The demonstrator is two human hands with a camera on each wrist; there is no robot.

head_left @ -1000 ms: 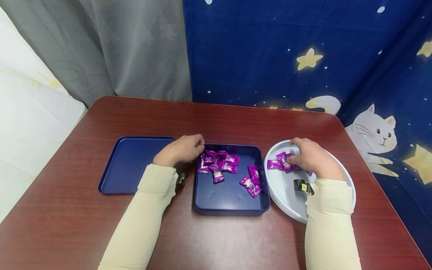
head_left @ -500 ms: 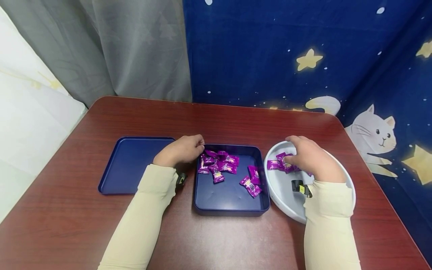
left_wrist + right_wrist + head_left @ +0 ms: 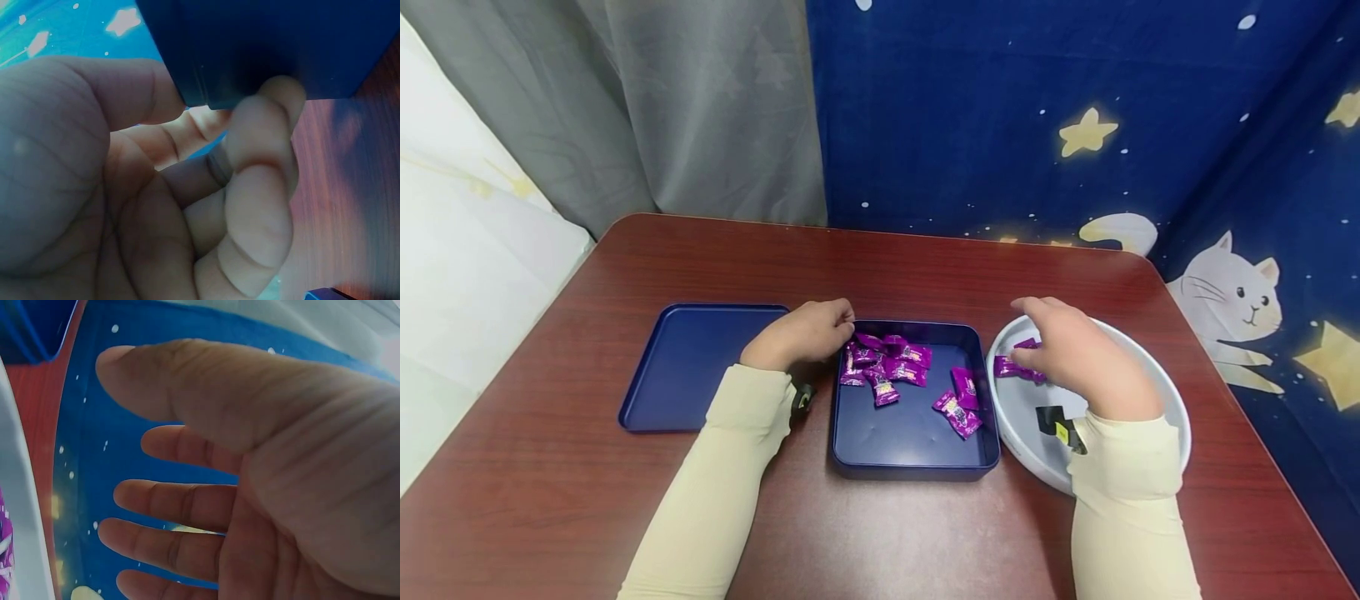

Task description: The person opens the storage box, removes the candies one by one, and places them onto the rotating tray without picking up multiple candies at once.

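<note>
My left hand [image 3: 801, 333] holds the rim of a dark blue square box [image 3: 887, 437] at its far left corner; the left wrist view shows the thumb and curled fingers against the box wall [image 3: 262, 44]. Inside the box, several purple wrapped candies [image 3: 906, 371] lie bunched at the far left, with a few more at the right side. My right hand [image 3: 1078, 358] hovers over a round white tray [image 3: 1168, 400], fingers extended and nothing in them, as the right wrist view shows. More purple candies [image 3: 1018, 367] lie in that tray, partly hidden below the hand.
A flat dark blue lid [image 3: 688, 358] lies on the reddish-brown table [image 3: 917, 542], left of the box and partly behind the left arm. The white tray stands right against the box's right side. Curtains [image 3: 962, 117] hang behind the table's far edge.
The right hand has lifted slightly and moved left over the white tray, its fingers coming away from the candies. Left hand and box have stayed put.
</note>
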